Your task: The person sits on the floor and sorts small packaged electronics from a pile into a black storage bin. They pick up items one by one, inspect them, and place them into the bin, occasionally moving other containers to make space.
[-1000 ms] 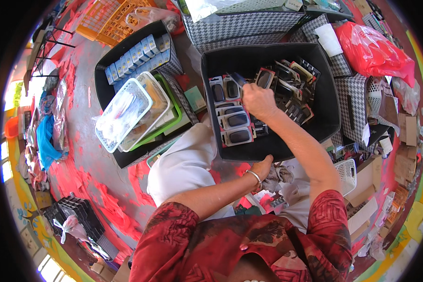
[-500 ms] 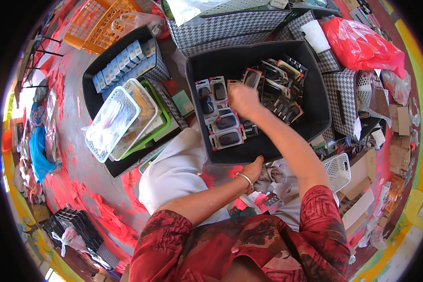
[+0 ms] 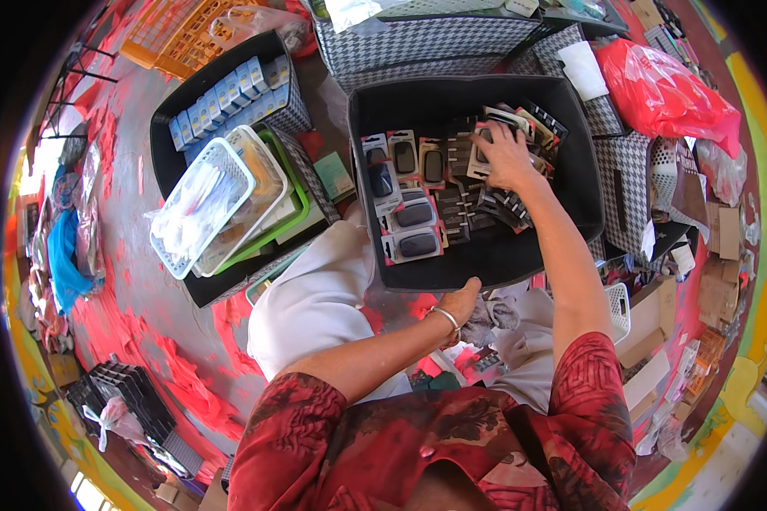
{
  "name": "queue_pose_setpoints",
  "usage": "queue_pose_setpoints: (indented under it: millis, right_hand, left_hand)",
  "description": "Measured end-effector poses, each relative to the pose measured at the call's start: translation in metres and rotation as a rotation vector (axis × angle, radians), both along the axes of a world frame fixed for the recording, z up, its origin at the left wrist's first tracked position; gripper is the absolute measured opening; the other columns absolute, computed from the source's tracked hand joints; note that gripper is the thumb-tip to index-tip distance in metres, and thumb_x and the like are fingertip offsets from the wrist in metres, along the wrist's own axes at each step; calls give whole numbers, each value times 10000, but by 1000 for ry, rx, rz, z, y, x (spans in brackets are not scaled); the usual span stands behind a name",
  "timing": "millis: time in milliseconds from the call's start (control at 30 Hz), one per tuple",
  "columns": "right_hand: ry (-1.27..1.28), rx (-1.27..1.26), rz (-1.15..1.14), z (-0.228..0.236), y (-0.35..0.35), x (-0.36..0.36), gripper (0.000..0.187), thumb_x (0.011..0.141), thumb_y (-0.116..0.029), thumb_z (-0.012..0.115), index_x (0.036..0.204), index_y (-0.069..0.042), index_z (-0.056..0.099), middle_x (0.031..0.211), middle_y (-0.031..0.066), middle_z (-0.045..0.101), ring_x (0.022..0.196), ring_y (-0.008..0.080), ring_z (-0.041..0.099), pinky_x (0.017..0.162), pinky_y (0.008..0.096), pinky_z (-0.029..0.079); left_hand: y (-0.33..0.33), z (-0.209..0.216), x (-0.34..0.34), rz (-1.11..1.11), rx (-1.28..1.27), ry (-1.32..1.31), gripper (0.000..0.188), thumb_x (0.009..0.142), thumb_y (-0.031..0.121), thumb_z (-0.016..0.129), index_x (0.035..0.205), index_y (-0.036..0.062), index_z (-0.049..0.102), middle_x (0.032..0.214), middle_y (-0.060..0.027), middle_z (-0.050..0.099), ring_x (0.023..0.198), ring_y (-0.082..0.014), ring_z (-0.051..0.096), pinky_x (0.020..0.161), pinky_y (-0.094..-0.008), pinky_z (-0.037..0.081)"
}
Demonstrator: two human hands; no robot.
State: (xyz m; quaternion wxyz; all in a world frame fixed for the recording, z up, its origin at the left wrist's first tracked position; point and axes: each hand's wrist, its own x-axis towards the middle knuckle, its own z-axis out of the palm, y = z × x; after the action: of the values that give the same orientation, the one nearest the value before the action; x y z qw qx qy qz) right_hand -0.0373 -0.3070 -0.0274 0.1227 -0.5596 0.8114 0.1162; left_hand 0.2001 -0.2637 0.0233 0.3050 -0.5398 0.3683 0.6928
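Observation:
A black fabric storage box (image 3: 477,266) with a houndstooth outside sits tilted before me, holding many carded blister packs. My left hand (image 3: 462,308) grips its near rim, thumb over the edge. Inside, my right hand (image 3: 510,160) is over the heap, its fingers curled onto a blister pack (image 3: 478,155) with a dark oval item; the thumb is partly hidden. Left of it, a blister pack (image 3: 433,162) stands at the end of a row. Similar packs lie face up at the box's left side, such as a front blister pack (image 3: 417,245). Dark pack backs (image 3: 464,213) show in the middle.
On the left, another fabric box holds small blue cartons (image 3: 222,106) and stacked plastic baskets (image 3: 203,209). An orange crate (image 3: 175,38) stands behind. A red plastic bag (image 3: 665,89) rests on boxes at right. Cardboard (image 3: 652,319) lies on the right floor.
My right hand has moved right, from the left rows to the heap, uncovering a pack at the row's end. My left hand stays on the rim. The box appears slightly farther right.

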Motion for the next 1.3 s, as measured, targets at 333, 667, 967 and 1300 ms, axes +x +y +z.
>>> queue_pose_setpoints:
  millis: [333, 667, 967, 1300]
  right_hand:
    - [-206, -476, -321, 17, -10, 1, 846, 516, -187, 746, 1274, -181, 372, 1312, 200, 265, 1229, 368, 263, 988, 462, 277]
    - [-523, -404, 39, 24, -39, 40, 913, 508, -121, 737, 1304, -104, 291, 1310, 181, 296, 1222, 347, 297, 998, 376, 323]
    - [-224, -236, 382, -19, -77, 60, 844, 582, -120, 720, 1304, -83, 284, 1297, 128, 331, 1255, 308, 268, 987, 389, 330]
    - [-531, -286, 155, -85, -110, 86, 778, 622, 37, 593, 1324, -47, 268, 1339, 199, 306, 1259, 301, 291, 1020, 366, 294]
  left_hand:
    - [0, -5, -1, -32, 47, -6, 722, 779, 531, 405, 1134, -92, 487, 1125, -201, 524, 978, -254, 530, 813, -354, 399]
    - [-3, 4, -2, -76, -10, -23, 761, 758, 561, 413, 1136, -95, 483, 1152, -209, 508, 1001, -257, 519, 816, -344, 395]
    - [11, -23, 5, -64, -89, 83, 727, 788, 583, 373, 1108, -55, 513, 1015, -179, 564, 841, -222, 552, 710, -350, 430]
    - [9, -19, 7, -32, 81, 135, 616, 824, 570, 331, 1097, 56, 535, 856, -134, 575, 599, -228, 564, 420, -368, 401]
